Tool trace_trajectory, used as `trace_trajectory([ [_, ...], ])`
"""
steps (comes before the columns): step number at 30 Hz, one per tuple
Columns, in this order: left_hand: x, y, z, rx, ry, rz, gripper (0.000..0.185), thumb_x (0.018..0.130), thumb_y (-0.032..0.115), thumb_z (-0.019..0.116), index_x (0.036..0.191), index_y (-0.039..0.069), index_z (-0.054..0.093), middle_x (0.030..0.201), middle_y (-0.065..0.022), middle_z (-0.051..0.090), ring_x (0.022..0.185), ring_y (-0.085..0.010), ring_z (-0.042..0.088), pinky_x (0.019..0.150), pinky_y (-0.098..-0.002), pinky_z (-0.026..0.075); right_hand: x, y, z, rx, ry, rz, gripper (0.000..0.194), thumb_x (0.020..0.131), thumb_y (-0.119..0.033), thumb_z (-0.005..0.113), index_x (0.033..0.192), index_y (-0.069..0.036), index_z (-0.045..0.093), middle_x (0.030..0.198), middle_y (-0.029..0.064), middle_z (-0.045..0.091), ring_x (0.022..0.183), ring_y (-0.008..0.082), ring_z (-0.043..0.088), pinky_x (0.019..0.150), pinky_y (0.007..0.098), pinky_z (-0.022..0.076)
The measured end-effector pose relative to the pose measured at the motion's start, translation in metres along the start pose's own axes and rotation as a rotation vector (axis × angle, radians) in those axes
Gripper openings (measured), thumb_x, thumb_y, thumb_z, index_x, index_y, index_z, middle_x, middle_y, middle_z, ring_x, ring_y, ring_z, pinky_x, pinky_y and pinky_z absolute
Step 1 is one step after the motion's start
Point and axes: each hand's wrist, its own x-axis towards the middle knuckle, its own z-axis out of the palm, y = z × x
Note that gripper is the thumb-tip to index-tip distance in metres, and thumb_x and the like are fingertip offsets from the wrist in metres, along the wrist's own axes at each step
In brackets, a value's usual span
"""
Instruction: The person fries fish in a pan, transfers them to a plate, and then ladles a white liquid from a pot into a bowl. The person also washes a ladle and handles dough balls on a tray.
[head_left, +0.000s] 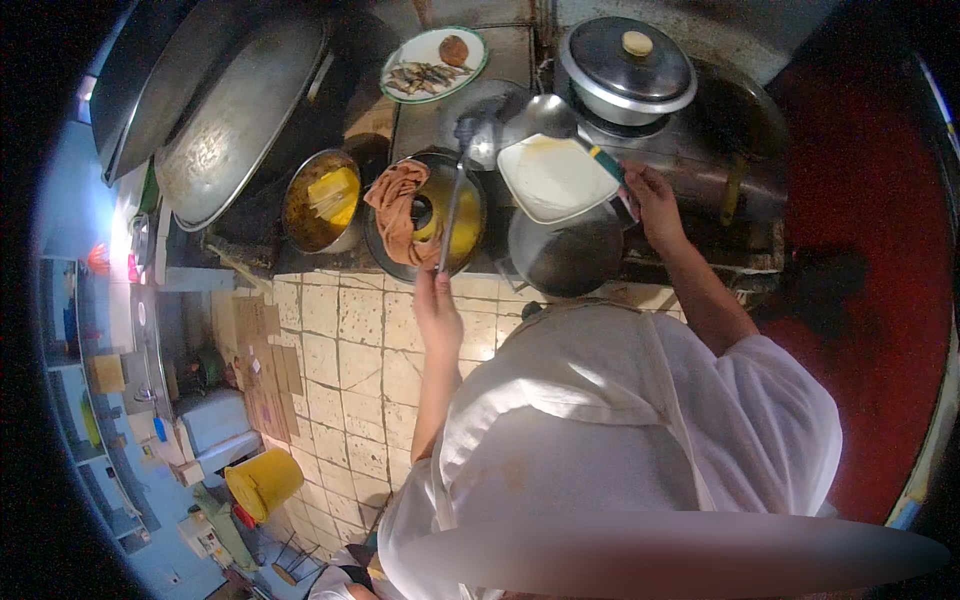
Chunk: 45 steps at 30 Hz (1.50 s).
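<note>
My left hand (439, 311) grips the long metal handle of a utensil (452, 202), which reaches over a round pan (474, 214) of yellow liquid. Its far end is blurred among round grey metal pieces. A brown cloth (394, 202) lies along the pan's left side, its lower end at my left fingers; whether I hold it too, I cannot tell. My right hand (652, 202) holds a squarish white dish (555, 180) tilted toward me. Beside its rim runs a green and yellow handle (607, 161), also at my right fingers. A metal ladle bowl (551, 114) shows just beyond the dish.
Below the dish sits a dark round pan (566, 251). A pot (291, 217) with yellow blocks inside stands left. Farther back are an oval plate (431, 49) with small fish and a lidded pot (630, 71). A large metal tray (232, 112) leans left; a yellow bucket (262, 480) is lower left.
</note>
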Motion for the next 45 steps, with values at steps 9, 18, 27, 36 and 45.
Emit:
trace_trajectory([
  [9,-0.021,0.005,0.089,0.374,-0.229,0.090,0.033,0.099,0.004,0.049,0.131,0.001,0.052,0.121,-0.0258,0.061,0.114,-0.0443,0.057,0.097,-0.0473,0.045,-0.035,0.056,-0.021,-0.091,-0.126,-0.009,0.038,0.100,-0.021,0.062,0.135,-0.008,0.058,0.101,0.0035,0.066,0.084,0.0106,0.060,0.068,0.0260,0.0472],
  [18,-0.024,0.002,0.106,0.464,-0.414,0.194,0.049,0.090,0.007,0.061,0.137,0.003,0.049,0.124,-0.0261,0.060,0.115,-0.0459,0.056,0.098,-0.0488,0.046,-0.027,0.056,-0.031,-0.482,-0.233,-0.181,0.051,0.095,-0.020,0.070,0.142,-0.017,0.051,0.105,0.0042,0.062,0.085,0.0122,0.060,0.068,0.0287,0.0537],
  [27,0.022,0.043,0.075,0.498,-0.487,0.163,0.059,0.087,0.030,0.075,0.135,0.001,0.056,0.120,-0.0230,0.064,0.113,-0.0391,0.061,0.098,-0.0444,0.049,-0.026,0.034,-0.025,-0.559,-0.244,-0.165,0.057,0.093,-0.019,0.072,0.144,-0.010,0.047,0.104,0.0082,0.065,0.087,0.0138,0.062,0.068,0.0296,0.0534],
  [36,0.344,-0.043,0.047,-0.768,-0.071,-0.635,0.032,0.098,0.016,0.061,0.125,0.002,0.050,0.108,-0.0100,0.057,0.102,-0.0249,0.056,0.090,-0.0393,0.051,-0.053,0.001,-0.022,-0.536,-0.071,-0.084,0.073,0.091,-0.024,0.074,0.152,-0.007,0.038,0.124,0.0177,0.063,0.109,0.0244,0.062,0.098,0.0375,0.0476],
  [45,0.462,-0.153,0.099,-0.505,0.199,-0.781,0.026,0.099,0.012,0.058,0.124,0.006,0.056,0.109,-0.0134,0.056,0.089,-0.0271,0.058,0.078,-0.0430,0.053,-0.108,0.012,-0.060,-0.337,0.184,-0.085,0.064,0.094,-0.005,0.066,0.152,-0.004,0.039,0.128,0.0103,0.061,0.113,0.0178,0.057,0.101,0.0324,0.0452],
])
